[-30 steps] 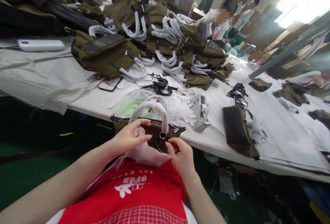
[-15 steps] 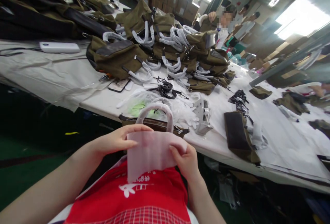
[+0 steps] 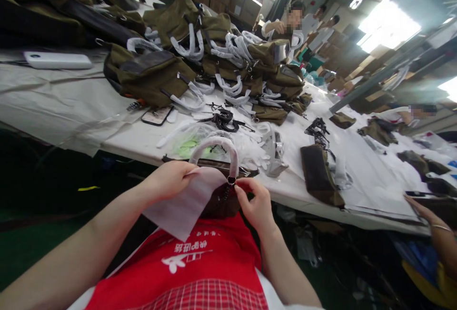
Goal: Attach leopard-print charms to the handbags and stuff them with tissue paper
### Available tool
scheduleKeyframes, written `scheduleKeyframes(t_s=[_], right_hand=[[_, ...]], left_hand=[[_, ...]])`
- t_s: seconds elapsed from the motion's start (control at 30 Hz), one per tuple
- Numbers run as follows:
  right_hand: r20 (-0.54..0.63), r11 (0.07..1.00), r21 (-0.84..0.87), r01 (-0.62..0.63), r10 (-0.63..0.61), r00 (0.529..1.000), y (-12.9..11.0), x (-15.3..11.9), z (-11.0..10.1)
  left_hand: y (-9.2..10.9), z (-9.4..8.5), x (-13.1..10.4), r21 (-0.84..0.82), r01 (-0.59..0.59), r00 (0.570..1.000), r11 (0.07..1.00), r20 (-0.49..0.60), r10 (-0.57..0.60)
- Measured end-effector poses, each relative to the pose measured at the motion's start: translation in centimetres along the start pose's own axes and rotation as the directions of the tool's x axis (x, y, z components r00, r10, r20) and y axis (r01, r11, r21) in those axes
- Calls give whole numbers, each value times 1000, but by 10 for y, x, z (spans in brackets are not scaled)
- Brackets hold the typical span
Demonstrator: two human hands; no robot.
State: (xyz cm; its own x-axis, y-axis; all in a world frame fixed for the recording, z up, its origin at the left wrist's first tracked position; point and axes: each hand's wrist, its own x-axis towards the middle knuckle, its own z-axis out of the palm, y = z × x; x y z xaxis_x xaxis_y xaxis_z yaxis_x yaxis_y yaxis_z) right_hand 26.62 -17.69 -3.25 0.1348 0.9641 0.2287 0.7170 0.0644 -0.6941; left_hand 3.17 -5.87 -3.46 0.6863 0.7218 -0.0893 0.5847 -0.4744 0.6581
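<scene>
A thin whitish wrapping sheet (image 3: pixel 182 205) hangs from my left hand (image 3: pixel 169 180), whose thumb and fingers pinch its upper edge. The sheet hides part of a dark handbag (image 3: pixel 223 206) standing at the table edge in front of me. Its arched handle (image 3: pixel 214 142) is wrapped in white. At the right foot of this handle is a metal ring (image 3: pixel 231 181) with a short dark chain hanging below. My right hand (image 3: pixel 255 200) is closed there, thumb and forefinger pinching at the ring. Part of the grip is hard to make out.
Olive bags (image 3: pixel 153 79) with white-wrapped handles are heaped across the table. Nearer lie black straps (image 3: pixel 224 119), a phone (image 3: pixel 156 115), clear plastic and a white tape dispenser (image 3: pixel 274 153). A dark bag (image 3: pixel 319 174) lies to the right. Another person's hand (image 3: pixel 423 209) reaches in at far right.
My right hand has let go of the sheet and moved to the handle's ring. My left hand has drawn the sheet left, uncovering the bag front. Another person's hand has appeared at right.
</scene>
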Motion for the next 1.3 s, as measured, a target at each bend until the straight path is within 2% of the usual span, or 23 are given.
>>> scheduleKeyframes(t_s=[0.1,0.17,0.3,0.4,0.5,0.57,0.63,0.7,0.77,0.83,0.9,1.0,1.07,1.13,1.2,1.3], right_hand=[[-15,971,-186,-151,151,988,15,-6,7],[11,930,-307,-201,215,977,23,-10,20],[-43,894,-386,-228,230,972,34,-15,52],[-117,894,-386,-227,196,973,43,-14,67],[-122,908,-347,-235,204,971,54,-11,69],[-71,923,-277,-268,259,963,61,-9,64],[46,936,-121,-332,339,940,66,-7,56],[222,886,131,-444,411,884,70,-4,45],[398,743,361,-563,424,814,71,0,34],[519,619,471,-629,382,765,69,5,24],[573,587,490,-644,340,746,66,9,18],[560,674,404,-619,353,750,61,13,16],[514,760,312,-570,370,774,59,12,18],[464,817,252,-519,369,806,58,9,20],[416,846,224,-483,365,833,60,5,23],[370,865,205,-457,364,855,62,-1,25]], left_hand=[[-13,0,0,121,43,995,992,80,-53],[-15,7,3,126,49,992,991,113,-63],[-17,24,11,95,31,996,995,76,-38],[-18,28,13,66,7,998,998,60,-11],[-19,28,13,16,28,997,999,78,-29],[-19,29,14,-81,64,990,995,129,-53],[-20,31,15,-221,102,973,970,226,-51],[-21,34,17,-357,152,945,922,326,-30],[-21,38,20,-482,257,907,838,418,-38],[-17,44,24,-602,379,865,702,501,-37],[-10,54,29,-700,456,846,549,532,-25],[3,75,37,-815,496,866,299,491,-97],[11,90,40,-861,496,861,111,472,-190],[17,102,42,-882,472,846,-12,457,-274],[22,110,43,-898,435,837,-63,429,-338],[25,115,43,-925,375,850,-56,367,-379]])
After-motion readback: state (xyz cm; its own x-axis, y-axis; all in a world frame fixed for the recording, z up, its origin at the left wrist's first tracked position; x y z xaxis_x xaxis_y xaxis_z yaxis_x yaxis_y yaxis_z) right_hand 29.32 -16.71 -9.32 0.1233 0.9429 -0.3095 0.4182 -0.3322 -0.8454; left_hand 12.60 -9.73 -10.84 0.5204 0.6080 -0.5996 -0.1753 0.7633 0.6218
